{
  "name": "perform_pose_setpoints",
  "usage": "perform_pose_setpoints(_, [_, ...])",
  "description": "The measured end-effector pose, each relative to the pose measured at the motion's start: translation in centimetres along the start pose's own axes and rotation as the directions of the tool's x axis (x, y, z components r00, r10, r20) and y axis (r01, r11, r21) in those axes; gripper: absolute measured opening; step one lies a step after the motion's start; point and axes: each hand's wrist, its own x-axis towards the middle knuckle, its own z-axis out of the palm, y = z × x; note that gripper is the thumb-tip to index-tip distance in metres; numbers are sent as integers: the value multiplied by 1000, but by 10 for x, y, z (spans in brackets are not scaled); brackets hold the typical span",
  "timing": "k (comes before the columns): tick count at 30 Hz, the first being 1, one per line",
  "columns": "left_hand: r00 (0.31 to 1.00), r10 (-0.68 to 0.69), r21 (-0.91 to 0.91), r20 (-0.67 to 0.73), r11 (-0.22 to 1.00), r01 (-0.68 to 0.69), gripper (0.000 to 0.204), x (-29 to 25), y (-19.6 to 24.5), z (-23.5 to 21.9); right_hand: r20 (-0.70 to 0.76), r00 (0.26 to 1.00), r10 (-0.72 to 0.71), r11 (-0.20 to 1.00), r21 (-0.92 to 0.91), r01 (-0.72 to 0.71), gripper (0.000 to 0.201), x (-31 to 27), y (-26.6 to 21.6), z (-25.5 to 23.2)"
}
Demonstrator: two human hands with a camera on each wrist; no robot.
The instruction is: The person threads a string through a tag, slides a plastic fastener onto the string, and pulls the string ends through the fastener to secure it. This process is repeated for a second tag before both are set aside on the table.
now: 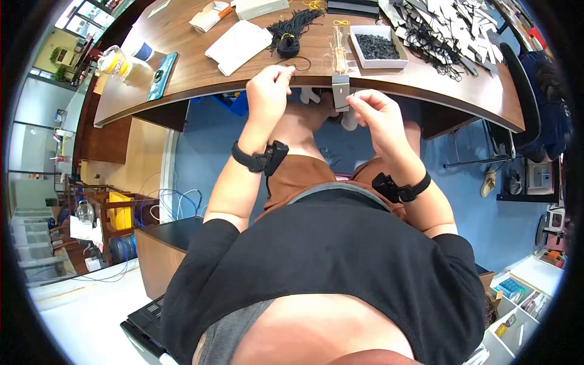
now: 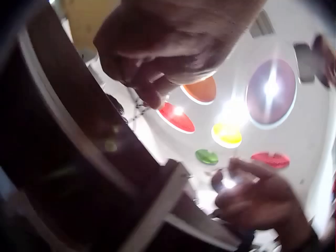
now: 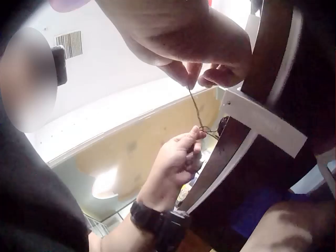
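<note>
A thin dark cord runs between the two hands in the right wrist view. My left hand is raised just over the table's front edge, thumb and forefinger pinching the cord near a small loop. To the right, my right hand pinches the cord's other stretch between its fingertips, a little in front of the edge. Between the hands, a grey strip-like piece sticks out from the table edge. A tied bundle of black cords lies on the table beyond the left hand.
A white box of small black pieces stands behind the right hand. A heap of white tags with black cords lies at right. White flat packets, a phone and a plastic jar are at left.
</note>
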Motion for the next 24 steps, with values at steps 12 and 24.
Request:
perform_pose_setpoints(12, [994,109,66,7,992,-109,21,9,-1,-20,163,956,243,959,107,-262,13,-6,2,6])
perform_pose_setpoints(24, [982,185,-233,-26,955,-186,15,49,11,7,142,963,230,948,190,-254,14,-9,8,6])
